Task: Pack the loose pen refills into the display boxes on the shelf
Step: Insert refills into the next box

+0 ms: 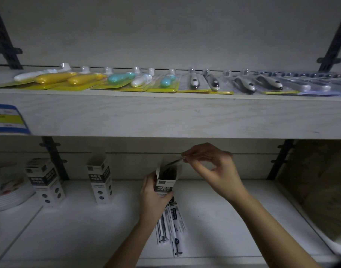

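On the lower shelf my left hand (153, 196) grips an open black-and-white display box (166, 177) by its lower half and holds it upright. My right hand (212, 167) pinches the top end of a thin pen refill (174, 161) whose lower end slants down into the box's open mouth. Dark refills show inside the box. Several loose packaged refills (171, 225) lie flat on the white shelf (88, 229) just below my left hand, partly hidden by it.
Two more display boxes stand to the left: an open one (101, 180) and one further left (45, 182). A stack of white plates (9, 190) sits at the far left. The upper shelf (165, 117) overhangs, lined with carded toothbrush packs (127, 80).
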Available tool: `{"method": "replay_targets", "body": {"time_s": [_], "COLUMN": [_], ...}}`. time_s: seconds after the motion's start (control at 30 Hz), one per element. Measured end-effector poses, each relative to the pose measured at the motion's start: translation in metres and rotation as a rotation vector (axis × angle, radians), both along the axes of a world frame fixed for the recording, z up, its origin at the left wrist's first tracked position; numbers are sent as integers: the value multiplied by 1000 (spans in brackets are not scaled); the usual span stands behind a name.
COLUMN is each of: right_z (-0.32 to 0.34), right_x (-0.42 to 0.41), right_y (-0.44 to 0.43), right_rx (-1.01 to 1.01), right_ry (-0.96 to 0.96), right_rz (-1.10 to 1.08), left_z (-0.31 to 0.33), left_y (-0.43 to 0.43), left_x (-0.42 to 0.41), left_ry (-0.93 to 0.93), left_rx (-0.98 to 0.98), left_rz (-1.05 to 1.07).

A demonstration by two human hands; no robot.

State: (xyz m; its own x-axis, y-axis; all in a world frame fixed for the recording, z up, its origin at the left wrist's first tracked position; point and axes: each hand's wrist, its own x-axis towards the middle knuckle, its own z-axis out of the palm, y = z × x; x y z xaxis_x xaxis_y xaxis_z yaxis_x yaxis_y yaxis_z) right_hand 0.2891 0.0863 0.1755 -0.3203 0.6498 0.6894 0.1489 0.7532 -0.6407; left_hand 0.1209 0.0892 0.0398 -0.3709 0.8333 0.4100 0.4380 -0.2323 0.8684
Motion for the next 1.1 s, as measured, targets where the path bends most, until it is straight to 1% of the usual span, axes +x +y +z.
{"method": "replay_targets", "body": {"time_s": [0.23,0.37,0.43,0.5,0.57,0.63,0.77,0.93,1.0,1.1], "right_z": [-6,-14,-19,-24,-26,-26,-26,-30,-31,-34], "right_x": [-9,-14,-17,-20,-23,-26,-32,-34,-34,-34], "right_y": [14,28,34,39,41,39,34,33,33,32], "right_rx": [-39,21,81,203,348,435,477,447,432,402], "right_ry": [-131,-269,-365,-459,-564,-621,-669,-720,-712,-643], "right_rz": [33,33,11,-43,-156,-248,-323,-360,-338,-289], "left_z": [5,8,9,9,9,11,11,11,10,10], "left_y": [-1,-2,-3,-3,-4,-5,-5,-6,-7,-7], "left_x": [3,5,5,5,4,5,5,4,4,2], "left_ry": [1,-5,-13,-7,-2,5,19,38,43,43], "left_rx": [28,31,33,41,47,58,52,65,68,72], "left_rz": [-1,-1,-7,-10,-14,-10,1,1,-1,4]}}
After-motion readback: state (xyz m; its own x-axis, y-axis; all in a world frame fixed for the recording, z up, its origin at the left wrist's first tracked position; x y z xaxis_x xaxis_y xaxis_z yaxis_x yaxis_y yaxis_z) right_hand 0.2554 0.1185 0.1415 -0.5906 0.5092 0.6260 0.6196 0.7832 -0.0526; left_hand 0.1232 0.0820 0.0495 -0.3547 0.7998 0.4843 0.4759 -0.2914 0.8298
